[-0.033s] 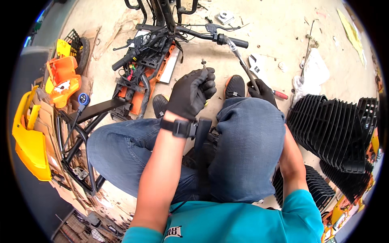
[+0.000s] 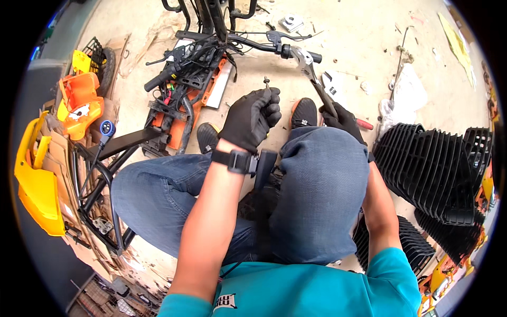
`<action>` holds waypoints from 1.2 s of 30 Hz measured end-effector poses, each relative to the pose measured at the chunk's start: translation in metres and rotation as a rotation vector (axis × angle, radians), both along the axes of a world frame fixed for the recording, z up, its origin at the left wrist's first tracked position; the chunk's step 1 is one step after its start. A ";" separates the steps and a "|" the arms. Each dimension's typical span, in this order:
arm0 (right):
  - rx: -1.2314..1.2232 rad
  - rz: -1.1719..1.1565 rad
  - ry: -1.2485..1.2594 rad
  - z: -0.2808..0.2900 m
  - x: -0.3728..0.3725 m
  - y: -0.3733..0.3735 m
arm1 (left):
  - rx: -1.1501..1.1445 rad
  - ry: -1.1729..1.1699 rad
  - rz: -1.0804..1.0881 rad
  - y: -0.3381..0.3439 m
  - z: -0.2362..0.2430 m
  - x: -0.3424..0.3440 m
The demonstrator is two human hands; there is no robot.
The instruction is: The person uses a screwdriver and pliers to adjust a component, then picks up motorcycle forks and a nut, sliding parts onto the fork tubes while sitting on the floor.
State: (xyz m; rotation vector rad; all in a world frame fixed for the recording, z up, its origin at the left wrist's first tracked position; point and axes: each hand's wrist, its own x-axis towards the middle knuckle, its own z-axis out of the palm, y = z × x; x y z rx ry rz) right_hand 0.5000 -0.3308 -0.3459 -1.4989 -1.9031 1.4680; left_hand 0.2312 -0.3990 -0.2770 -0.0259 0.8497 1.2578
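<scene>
My left hand (image 2: 249, 120), in a black glove, is closed above my shin with the fingers curled. A small dark bolt (image 2: 266, 84) with a wider collar stands up from between its thumb and forefinger. My right hand (image 2: 343, 121), also gloved, lies beyond my right knee, closed around the dark shank of a silver-headed metal hand tool (image 2: 308, 63), perhaps pliers. The tool's head overlaps the right grip of a handlebar (image 2: 259, 46); whether they touch I cannot tell. A red handle (image 2: 364, 124) shows beside this hand; whether it belongs to the tool is hidden.
A black vehicle frame (image 2: 129, 143) with bundled cables and orange panels (image 2: 196, 108) stands at left. Yellow (image 2: 39, 185) and orange (image 2: 82, 105) body parts lie farther left on cardboard. Stacked black ribbed plastic parts (image 2: 428, 169) are at right, near a clear plastic bag (image 2: 406, 92).
The tool in my right hand has turned slightly, so its silver head shows broader and covers more of the handlebar grip. My left hand still holds the bolt in nearly the same place.
</scene>
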 end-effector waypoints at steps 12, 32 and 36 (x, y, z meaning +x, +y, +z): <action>0.199 0.177 -0.006 0.033 -0.028 -0.002 | -0.106 0.044 -0.025 0.038 -0.043 0.019; 0.121 0.081 -0.071 0.005 -0.022 -0.004 | -0.069 0.083 -0.092 0.025 -0.058 0.020; 0.162 0.111 -0.041 0.008 -0.018 -0.006 | -0.119 0.201 -0.111 0.025 -0.055 0.016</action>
